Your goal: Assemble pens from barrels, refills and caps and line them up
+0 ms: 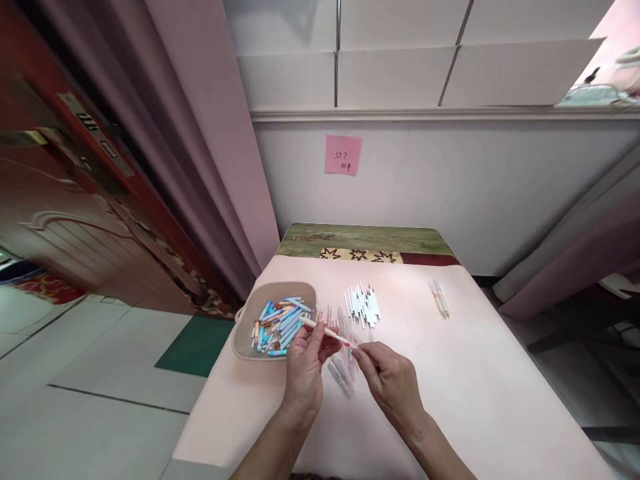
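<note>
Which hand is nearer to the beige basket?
Left. The left hand is just right of the basket's near end; the right hand is farther right, across the clear pieces.

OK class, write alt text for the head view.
The left hand and right hand hold a slim pen above a pink-covered table. A bin of coloured pen parts sits at left, white sticks beyond, a few pens at right.

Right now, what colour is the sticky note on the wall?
The sticky note is pink, best seen in the head view.
</note>
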`<state>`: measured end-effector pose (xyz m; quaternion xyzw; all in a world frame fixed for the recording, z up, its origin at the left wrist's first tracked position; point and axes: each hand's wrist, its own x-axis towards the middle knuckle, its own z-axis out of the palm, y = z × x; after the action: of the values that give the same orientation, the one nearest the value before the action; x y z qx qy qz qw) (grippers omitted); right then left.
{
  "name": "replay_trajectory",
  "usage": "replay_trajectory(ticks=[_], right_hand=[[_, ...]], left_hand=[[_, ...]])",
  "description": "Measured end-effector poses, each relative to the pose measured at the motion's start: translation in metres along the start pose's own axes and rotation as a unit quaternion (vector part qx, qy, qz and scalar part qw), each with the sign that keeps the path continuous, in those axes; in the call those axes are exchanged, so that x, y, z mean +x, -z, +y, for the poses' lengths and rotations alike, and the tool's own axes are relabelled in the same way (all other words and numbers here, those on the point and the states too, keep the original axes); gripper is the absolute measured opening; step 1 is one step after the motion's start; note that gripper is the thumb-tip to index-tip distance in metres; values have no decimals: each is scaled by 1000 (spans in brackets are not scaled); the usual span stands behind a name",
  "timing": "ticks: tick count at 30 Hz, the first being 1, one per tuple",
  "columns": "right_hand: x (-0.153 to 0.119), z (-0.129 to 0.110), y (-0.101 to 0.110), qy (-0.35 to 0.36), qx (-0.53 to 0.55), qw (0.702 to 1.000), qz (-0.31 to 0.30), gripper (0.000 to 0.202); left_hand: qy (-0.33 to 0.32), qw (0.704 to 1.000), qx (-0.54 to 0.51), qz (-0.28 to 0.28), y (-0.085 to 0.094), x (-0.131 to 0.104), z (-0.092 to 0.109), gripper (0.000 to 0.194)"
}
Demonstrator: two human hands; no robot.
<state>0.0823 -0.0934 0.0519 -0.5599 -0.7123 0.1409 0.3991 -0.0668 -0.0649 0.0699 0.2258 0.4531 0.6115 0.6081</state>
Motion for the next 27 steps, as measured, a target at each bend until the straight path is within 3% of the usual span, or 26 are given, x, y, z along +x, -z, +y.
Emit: replay_trajectory(ticks=[9,14,22,24,27], right_hand=[[-1,1,4,-74,94,992,-40,19],[0,6,11,-151,171,973,-24,23],[5,0,13,-150,234,959,-48,33],[6,0,11,-178,272,944,-53,39],[7,0,9,-246,356,898,-78,52]], left_hand=[[11,999,-33,7,4,5,5,30],[0,999,-37,-6,5,5,2,30],[21,998,-62,-24,0,-2,4,27],[33,997,-60,-29,-1,-2,7,28],[41,997,-54,-30,-2,-3,8,27]])
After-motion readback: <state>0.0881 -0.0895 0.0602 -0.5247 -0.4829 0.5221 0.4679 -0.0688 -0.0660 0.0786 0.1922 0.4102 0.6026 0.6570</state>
